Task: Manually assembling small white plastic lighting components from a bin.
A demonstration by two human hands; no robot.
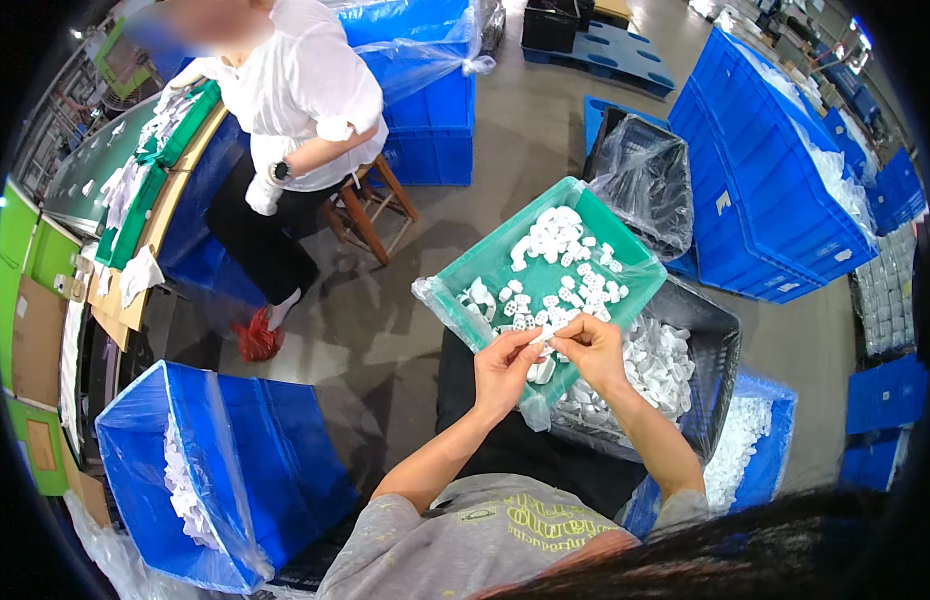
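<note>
My left hand [504, 370] and my right hand [594, 350] meet over the near side of a green tray [485, 243]. Between their pinched fingertips is a small white plastic part [547, 337], mostly covered by the fingers. The tray is lined with clear plastic film and rests tilted in front of me. Many similar white plastic parts [557, 235] lie loose inside it, some bunched at the far end. Beneath its right side is a black crate [723, 365] heaped with white plastic pieces [657, 372].
A person in a white shirt [310, 90] sits on a wooden stool [370, 215] at a bench. Blue bins stand at lower left [255, 460], far middle [425, 130] and right [725, 170]. Behind the tray is a black crate [640, 185] with clear plastic film.
</note>
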